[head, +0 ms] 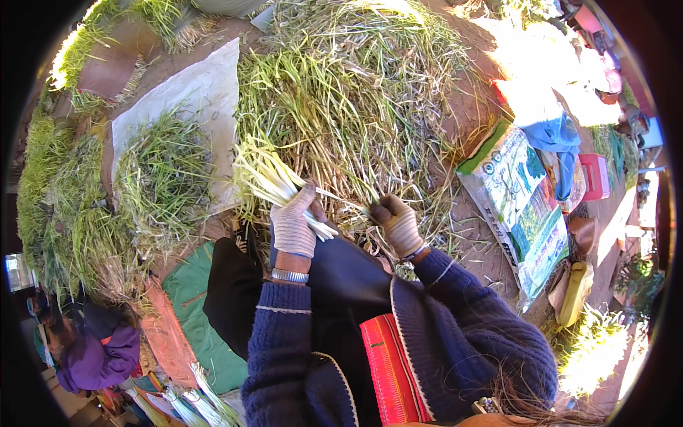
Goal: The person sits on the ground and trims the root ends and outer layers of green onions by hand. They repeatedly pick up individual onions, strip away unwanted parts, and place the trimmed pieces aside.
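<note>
My left hand [295, 221], in a pale knit glove with worn dark fingertips, is closed around a bundle of whitish-yellow plant stalks [269, 173]. Their cut-looking white ends stick out below the fist, over my dark-clad leg. To its right, my right hand [397, 221], gloved the same way, pinches a thin stalk that stretches across from the left hand. Just beyond both hands lies a large heap of green and straw-coloured long-leaved plants [331, 117]. The exact kind of plant cannot be told.
A smaller green pile [163, 176] lies on a white sheet [219, 91] at the left. Printed plastic sacks [520, 213] and a pink container [595, 176] are at the right. A green cloth [200, 315] and tied stalk bundles [205, 408] lie lower left, near a person in purple [101, 355].
</note>
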`<state>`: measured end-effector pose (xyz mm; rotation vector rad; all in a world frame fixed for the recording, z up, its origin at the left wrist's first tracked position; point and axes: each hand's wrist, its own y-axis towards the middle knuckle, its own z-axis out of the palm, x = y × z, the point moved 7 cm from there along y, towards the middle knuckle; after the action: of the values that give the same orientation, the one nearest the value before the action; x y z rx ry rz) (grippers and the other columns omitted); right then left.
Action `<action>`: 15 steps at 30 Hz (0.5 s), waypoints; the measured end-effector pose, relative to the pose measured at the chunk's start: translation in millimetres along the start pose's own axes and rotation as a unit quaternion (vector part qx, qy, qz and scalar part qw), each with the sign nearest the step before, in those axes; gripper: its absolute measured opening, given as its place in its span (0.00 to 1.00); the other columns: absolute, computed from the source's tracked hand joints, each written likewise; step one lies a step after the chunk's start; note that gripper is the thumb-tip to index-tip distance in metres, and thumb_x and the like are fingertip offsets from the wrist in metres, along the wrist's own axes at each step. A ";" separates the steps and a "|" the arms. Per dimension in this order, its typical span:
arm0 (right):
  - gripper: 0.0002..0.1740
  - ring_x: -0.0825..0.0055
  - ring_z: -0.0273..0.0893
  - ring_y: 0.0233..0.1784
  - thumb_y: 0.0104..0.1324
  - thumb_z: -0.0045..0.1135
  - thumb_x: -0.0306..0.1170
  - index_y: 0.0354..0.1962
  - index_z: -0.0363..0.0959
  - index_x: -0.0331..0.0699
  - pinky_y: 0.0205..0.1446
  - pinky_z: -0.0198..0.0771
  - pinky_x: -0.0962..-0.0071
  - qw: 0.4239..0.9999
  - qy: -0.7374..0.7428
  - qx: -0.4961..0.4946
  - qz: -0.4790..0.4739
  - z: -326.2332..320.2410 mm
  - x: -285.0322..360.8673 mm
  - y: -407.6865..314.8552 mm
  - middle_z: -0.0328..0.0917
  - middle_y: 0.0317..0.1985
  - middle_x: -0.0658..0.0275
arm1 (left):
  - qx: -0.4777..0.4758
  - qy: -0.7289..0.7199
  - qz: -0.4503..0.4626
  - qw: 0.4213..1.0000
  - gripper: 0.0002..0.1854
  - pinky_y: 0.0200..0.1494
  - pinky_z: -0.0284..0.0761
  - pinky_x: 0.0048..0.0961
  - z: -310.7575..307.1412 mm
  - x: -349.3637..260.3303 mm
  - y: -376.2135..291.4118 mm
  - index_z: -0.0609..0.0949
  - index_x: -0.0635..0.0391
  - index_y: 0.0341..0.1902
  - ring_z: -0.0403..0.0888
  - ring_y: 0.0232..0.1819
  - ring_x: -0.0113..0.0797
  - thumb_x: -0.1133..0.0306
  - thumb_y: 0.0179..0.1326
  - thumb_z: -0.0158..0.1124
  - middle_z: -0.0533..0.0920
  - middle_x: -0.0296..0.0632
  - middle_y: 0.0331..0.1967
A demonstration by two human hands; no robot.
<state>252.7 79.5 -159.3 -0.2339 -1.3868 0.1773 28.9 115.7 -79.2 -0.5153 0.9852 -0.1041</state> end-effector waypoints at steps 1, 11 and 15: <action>0.05 0.76 0.81 0.42 0.72 0.58 0.24 0.42 0.76 0.31 0.48 0.81 0.73 1.000 -0.027 -0.008 0.002 -22.1 -16.4 -2.1 0.84 0.39 0.59 | 0.004 -0.006 0.003 1.000 0.12 0.20 0.70 0.25 0.6 -1.0 -0.2 0.81 0.63 0.46 0.74 0.17 0.26 0.69 0.65 0.71 0.81 0.37 0.27; 0.15 0.51 0.83 0.55 0.67 0.54 0.37 0.42 0.86 0.41 0.58 0.77 0.53 0.576 -0.746 0.104 0.318 -232.7 -111.3 -77.0 0.85 0.48 0.50 | -0.015 -0.008 0.004 1.000 0.10 0.19 0.69 0.25 -2.8 -1.2 -0.2 0.81 0.61 0.45 0.74 0.17 0.28 0.73 0.64 0.71 0.77 0.36 0.21; 0.15 0.57 0.86 0.48 0.71 0.56 0.38 0.47 0.83 0.38 0.53 0.80 0.60 0.809 -0.580 0.042 0.089 -128.5 -34.0 -11.9 0.86 0.46 0.52 | 0.000 0.027 0.000 1.000 0.09 0.18 0.68 0.25 2.7 -1.2 -2.0 0.81 0.61 0.45 0.74 0.16 0.28 0.76 0.63 0.69 0.77 0.36 0.20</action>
<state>373.0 51.6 -209.7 -0.1746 -2.5768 0.6080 30.7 115.3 -76.2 -0.5134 1.0372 -0.1180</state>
